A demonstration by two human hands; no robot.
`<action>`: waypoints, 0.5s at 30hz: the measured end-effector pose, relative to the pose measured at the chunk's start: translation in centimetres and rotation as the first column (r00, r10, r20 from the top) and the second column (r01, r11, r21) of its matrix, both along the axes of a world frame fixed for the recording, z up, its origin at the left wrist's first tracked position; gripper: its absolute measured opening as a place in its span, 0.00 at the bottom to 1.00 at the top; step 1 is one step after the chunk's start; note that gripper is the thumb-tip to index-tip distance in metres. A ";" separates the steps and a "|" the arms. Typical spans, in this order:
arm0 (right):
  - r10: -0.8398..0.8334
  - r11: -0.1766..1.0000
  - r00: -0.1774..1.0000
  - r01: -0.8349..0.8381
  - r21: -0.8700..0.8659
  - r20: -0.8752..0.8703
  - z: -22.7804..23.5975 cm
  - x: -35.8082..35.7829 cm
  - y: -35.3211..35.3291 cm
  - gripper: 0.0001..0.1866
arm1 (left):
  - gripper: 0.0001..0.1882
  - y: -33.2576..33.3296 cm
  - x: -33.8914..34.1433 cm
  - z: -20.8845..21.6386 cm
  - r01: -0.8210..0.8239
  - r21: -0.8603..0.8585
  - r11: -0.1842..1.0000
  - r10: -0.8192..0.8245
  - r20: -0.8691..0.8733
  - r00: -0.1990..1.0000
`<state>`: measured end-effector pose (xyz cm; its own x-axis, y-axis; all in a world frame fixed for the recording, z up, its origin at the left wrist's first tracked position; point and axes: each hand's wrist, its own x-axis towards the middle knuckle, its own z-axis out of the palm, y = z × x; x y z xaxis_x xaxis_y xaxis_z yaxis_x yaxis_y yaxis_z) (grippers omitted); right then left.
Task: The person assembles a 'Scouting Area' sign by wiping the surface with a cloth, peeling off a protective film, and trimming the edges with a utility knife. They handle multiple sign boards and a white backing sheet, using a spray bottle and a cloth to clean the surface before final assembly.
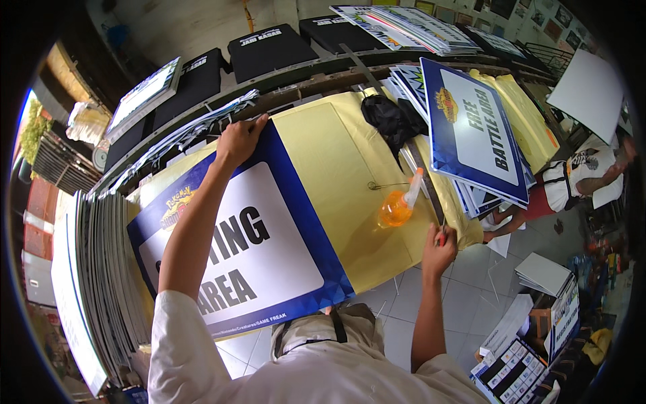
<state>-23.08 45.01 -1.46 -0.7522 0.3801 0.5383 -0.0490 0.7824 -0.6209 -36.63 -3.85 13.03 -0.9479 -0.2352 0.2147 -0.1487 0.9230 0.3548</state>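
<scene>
A blue-bordered sign board with a white panel and large dark letters lies on the yellow-covered table. My left hand is closed over its far edge, near the far right corner, and my forearm crosses the panel. To the right, beyond the table's near edge, my right hand is closed around a slim red-handled tool; most of it is hidden by my fingers. A spray bottle with orange liquid is on the yellow cover, left of my right hand. Behind it lies a thin wire-like piece.
Boards stand in a thick stack at the left. A black bag and more blue signs lie at the back right. Black shirts line a far rack. Another person bends at the far right. Cartons sit on the floor.
</scene>
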 end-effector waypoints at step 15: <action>-0.011 0.948 0.838 -0.165 0.273 0.545 -1.2 -5.6 7.5 0.11 | 0.27 8.7 -14.9 -13.9 0.300 -0.013 0.954 -0.293 -0.268 0.918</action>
